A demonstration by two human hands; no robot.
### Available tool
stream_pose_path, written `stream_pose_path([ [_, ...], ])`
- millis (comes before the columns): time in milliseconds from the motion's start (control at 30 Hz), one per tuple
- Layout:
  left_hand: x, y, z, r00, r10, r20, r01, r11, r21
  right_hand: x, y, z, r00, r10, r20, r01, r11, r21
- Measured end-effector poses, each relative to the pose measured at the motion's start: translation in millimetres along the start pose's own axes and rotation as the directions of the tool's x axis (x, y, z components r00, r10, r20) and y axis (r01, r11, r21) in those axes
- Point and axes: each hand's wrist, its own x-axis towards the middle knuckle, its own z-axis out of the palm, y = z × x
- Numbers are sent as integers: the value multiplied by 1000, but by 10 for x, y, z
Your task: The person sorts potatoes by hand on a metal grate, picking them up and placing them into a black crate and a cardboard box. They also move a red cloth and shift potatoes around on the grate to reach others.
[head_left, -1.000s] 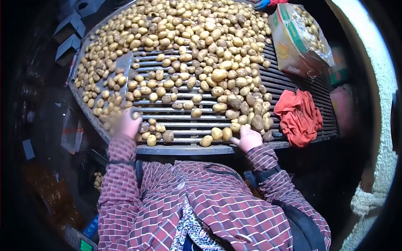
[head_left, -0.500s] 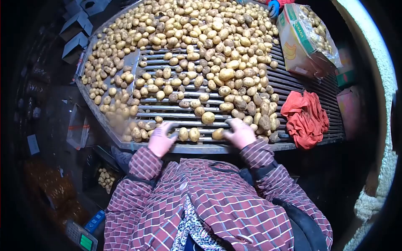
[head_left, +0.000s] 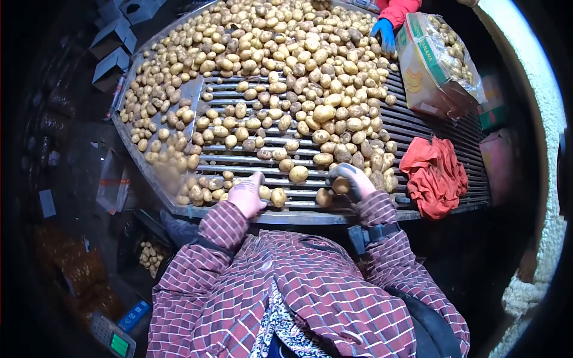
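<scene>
Since the right hand (head_left: pixel 360 182) just curled around a potato (head_left: pixel 341 185), that grip's taken now; left hand (head_left: pixel 246 196) is beside more potatoes (head_left: pixel 278 197), can't tell if it's grasping any.

Cool light brightens the potatoes (head_left: pixel 323 113) and glares off the right-hand wall (head_left: pixel 546 113), while the strongly curved edges fall into black.

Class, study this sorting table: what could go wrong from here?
The potato in the right hand could slip over the table's front rim, close by.
The crumpled red cloth, lying loose on the table, might snag a sleeve.
A bump from the co-worker's blue glove might spill the banana box, filled with potatoes.
</scene>
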Motion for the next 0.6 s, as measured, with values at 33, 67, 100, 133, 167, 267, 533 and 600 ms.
stream_pose_path([
  [33, -1, -138, 71, 991, 93, -92, -105, 986, -133, 177, -140, 49, 916, 400, 34, -396, 887, 236],
  [67, 7, -244, 147, 966, 171, -193, -217, 943, -251, 356, -251, 170, 683, 713, 160, -699, 574, 427],
  [100, 10, -227, 152, 963, 204, -174, -242, 940, -239, 463, -244, 368, 767, 641, 5, -637, 761, 118],
  [133, -8, -183, 183, 961, 232, -151, -262, 937, -230, 533, -224, 581, 852, 515, -100, -523, 823, -222],
  [167, -19, -99, 225, 941, 292, -170, -321, 929, -183, 620, -273, 747, 820, 572, -35, -554, 776, -301],
  [267, -92, 174, 258, 971, 223, 87, -230, 970, 76, 672, -218, 919, 883, 470, 13, -441, 838, -321],
  [533, 5, 201, 199, 972, 133, 195, -159, 980, 123, 157, -427, 373, 935, 329, -134, -307, 938, 159],
  [600, 0, 176, 207, 977, 143, 159, -157, 985, 77, 87, -425, 277, 919, 365, -146, -319, 909, 269],
])
